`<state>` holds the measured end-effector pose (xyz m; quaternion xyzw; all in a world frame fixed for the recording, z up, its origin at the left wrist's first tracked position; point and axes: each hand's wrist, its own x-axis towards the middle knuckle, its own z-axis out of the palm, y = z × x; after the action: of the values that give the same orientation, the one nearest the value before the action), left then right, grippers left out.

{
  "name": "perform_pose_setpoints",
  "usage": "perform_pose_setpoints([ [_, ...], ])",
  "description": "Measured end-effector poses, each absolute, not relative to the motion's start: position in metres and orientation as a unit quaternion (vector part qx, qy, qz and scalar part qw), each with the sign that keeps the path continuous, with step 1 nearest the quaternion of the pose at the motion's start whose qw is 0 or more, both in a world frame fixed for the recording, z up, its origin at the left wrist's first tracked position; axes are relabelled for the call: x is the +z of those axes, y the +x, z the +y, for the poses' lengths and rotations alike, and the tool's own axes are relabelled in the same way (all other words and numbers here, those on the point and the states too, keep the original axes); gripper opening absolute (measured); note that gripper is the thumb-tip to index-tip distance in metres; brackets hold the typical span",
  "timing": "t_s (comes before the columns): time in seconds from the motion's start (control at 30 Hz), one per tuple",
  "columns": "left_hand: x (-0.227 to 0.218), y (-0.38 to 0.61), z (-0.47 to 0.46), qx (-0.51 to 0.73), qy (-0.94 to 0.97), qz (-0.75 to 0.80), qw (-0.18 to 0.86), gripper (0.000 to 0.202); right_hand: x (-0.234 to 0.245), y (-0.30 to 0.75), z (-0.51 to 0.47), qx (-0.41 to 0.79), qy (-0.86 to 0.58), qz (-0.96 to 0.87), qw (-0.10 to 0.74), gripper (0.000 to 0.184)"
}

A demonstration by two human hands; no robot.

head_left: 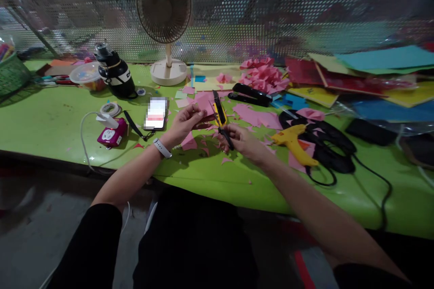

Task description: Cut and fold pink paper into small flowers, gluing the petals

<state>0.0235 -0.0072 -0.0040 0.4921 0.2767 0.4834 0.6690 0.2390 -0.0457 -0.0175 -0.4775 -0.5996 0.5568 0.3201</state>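
My left hand (pixel 186 123) pinches a piece of pink paper (pixel 205 104) between thumb and fingers, over the middle of the table. Black-handled scissors (pixel 225 138) are gripped in my right hand (pixel 242 142), their blades pointing up and left near the paper. Whether the blades touch it I cannot tell. Just beyond the scissors is a yellow and black box cutter (pixel 219 109). Pink paper scraps (pixel 190 142) lie scattered under and around both hands. Past them sit a black stapler (pixel 250 95) and a heap of folded pink paper pieces (pixel 264 75).
A yellow glue gun (pixel 295 142) with its cord and a black power strip (pixel 335 144) lie at the right. Coloured sheets (pixel 369 72) are stacked behind them. At the left stand a phone (pixel 156 114), a purple adapter (pixel 112 134), a black bottle (pixel 117 74) and a fan (pixel 166 9).
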Motion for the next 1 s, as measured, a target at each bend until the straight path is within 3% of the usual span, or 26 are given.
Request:
perform_pose_setpoints([
  [1.0,-0.0115,0.0240,-0.0036,0.497,0.487,0.253,0.671,0.032,-0.0123,0.2317,-0.0504,0.534,-0.503,-0.596,0.327,0.048],
])
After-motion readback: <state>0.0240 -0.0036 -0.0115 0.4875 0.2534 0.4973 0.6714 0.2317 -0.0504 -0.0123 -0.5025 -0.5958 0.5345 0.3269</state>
